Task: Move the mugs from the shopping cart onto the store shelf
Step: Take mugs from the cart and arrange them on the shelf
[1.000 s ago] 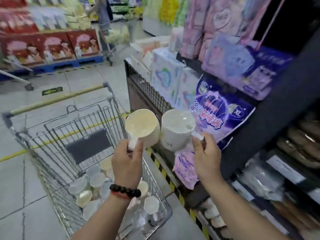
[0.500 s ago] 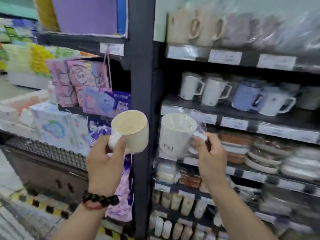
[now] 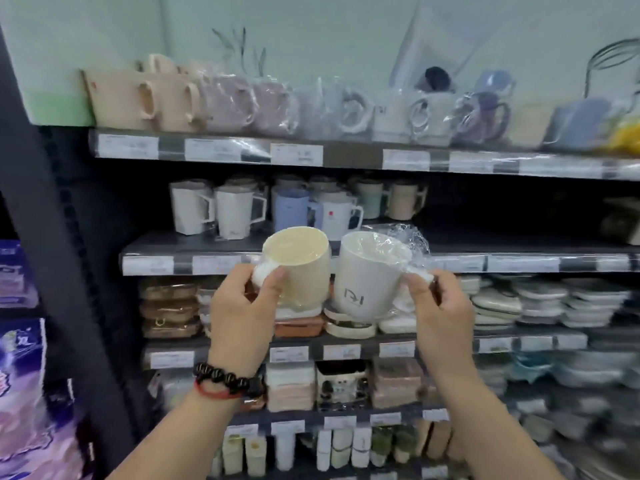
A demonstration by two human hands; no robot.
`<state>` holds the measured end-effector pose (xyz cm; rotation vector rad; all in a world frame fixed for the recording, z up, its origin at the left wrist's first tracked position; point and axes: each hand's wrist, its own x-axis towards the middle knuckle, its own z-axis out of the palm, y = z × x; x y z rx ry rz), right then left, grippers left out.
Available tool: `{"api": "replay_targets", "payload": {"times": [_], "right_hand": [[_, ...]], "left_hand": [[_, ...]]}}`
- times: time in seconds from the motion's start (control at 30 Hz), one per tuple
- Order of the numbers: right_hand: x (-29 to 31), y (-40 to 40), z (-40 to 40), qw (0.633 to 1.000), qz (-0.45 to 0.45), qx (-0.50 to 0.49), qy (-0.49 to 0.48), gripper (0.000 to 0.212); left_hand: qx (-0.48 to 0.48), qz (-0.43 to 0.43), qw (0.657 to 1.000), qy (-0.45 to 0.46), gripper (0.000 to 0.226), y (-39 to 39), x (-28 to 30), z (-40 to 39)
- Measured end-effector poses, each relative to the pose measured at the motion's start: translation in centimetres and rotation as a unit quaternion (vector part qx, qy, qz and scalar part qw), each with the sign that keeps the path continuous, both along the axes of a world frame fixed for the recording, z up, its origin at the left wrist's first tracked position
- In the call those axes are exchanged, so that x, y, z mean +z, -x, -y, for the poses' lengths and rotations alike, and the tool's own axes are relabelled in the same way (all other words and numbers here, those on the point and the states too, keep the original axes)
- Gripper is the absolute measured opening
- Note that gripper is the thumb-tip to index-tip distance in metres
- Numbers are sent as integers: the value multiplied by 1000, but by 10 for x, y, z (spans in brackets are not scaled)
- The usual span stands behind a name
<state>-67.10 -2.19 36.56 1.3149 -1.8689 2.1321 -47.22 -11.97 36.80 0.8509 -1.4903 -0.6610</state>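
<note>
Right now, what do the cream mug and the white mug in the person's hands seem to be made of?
The cream mug looks like glazed ceramic: thick smooth wall, soft sheen, though plastic is possible. The white mug with a grey logo looks the same, under crinkled clear plastic film that glints at its rim.

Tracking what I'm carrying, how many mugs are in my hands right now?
2. The cream mug is gripped by the left hand; the white wrapped mug is gripped by the right hand. Both are held before the shelf.
</note>
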Motion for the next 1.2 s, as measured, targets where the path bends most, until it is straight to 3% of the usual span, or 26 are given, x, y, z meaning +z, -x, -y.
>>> {"api": "replay_targets", "payload": {"times": [0.4, 0.67, 0.93, 1.07, 1.2], "right_hand": [[25, 176, -12, 999, -9, -36, 1, 20], [30, 258, 36, 998, 6, -55, -4, 17], [37, 327, 118, 998, 31, -21, -51, 32], [40, 347, 152, 996, 7, -6, -94, 21], [41, 369, 174, 991, -1, 9, -131, 22]], "left_hand": [[-22, -1, 1000, 21, 32, 171, 25, -2], [-44, 14, 998, 44, 33, 234, 29, 45], [-11, 13, 999, 42, 36, 295, 36, 123], [13, 52, 998, 44, 32, 318, 33, 148], [84, 151, 984, 41, 32, 333, 26, 164]]}}
